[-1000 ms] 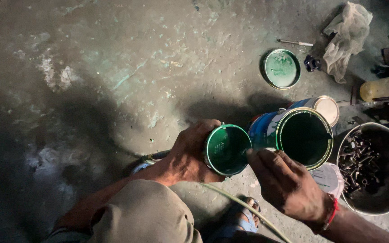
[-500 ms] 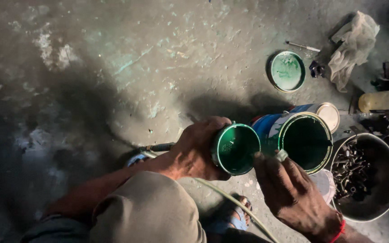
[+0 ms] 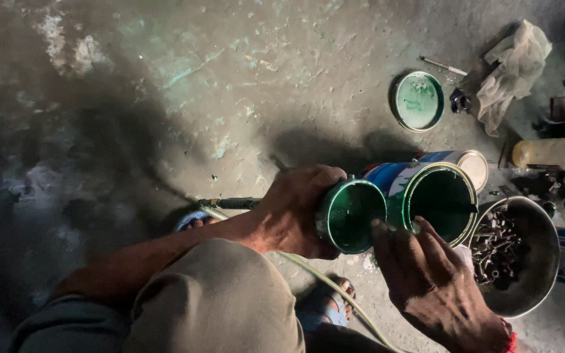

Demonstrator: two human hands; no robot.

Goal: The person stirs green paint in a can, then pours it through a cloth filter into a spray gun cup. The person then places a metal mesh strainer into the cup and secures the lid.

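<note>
Green-stained small cup (image 3: pixel 351 216), round and coated inside with wet dark green paint, sits tilted in the left hand (image 3: pixel 292 212), whose fingers wrap tightly around its outside wall. Its rim touches the big paint can (image 3: pixel 439 202) just beside it, a blue-and-white tin whose inside is deep green. The right hand (image 3: pixel 433 287) rests with fingertips (image 3: pixel 387 230) curled over the near edges where cup and can meet; whether they pinch anything I cannot tell. Past the can, a metal bowl (image 3: pixel 531 261) holds dark screws and scrap bits. Farther out on the rough concrete floor (image 3: pixel 165 98) lies a green-smeared lid (image 3: pixel 418 101), a crumpled rag (image 3: pixel 511 72) and a pale plastic bottle (image 3: pixel 554 153). A thin hose (image 3: pixel 335 287) crosses below the hands near a sandalled foot (image 3: pixel 328 304).
</note>
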